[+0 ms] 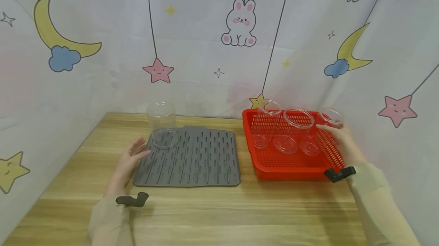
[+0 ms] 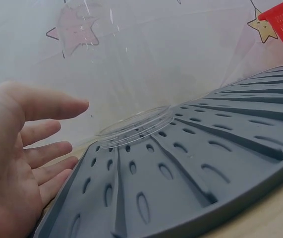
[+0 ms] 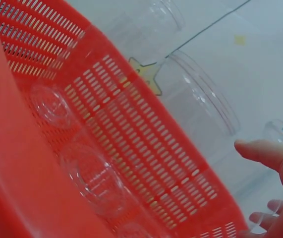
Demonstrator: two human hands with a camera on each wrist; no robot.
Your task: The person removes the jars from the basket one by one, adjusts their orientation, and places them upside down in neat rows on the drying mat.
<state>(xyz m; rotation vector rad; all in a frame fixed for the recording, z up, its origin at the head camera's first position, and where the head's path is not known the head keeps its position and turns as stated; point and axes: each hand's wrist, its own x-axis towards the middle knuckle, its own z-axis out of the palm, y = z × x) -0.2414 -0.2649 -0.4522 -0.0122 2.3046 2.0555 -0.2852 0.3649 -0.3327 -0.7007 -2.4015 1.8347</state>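
In the head view my right hand [image 1: 344,143] reaches over the right side of a red basket [image 1: 291,173]. Its thumb and fingers lie about the upper part of a clear plastic cup [image 1: 330,115]; the far fingers are partly hidden. The right wrist view shows that thumb [image 3: 262,151] stretched out, with the other fingertips below it. A wide clear cup [image 1: 298,118] and a narrow one [image 1: 270,109] stand in the basket too. My left hand [image 1: 128,160], fingers loosely spread, is beside another clear cup [image 1: 162,124] on a grey draining mat [image 1: 205,162], apart from it.
The mat and basket sit side by side on a wooden table [image 1: 205,215]. Behind them hangs a white cloth [image 1: 205,48] printed with stars, moons and rabbits. The basket's slotted walls [image 3: 146,134] rise around the cups.
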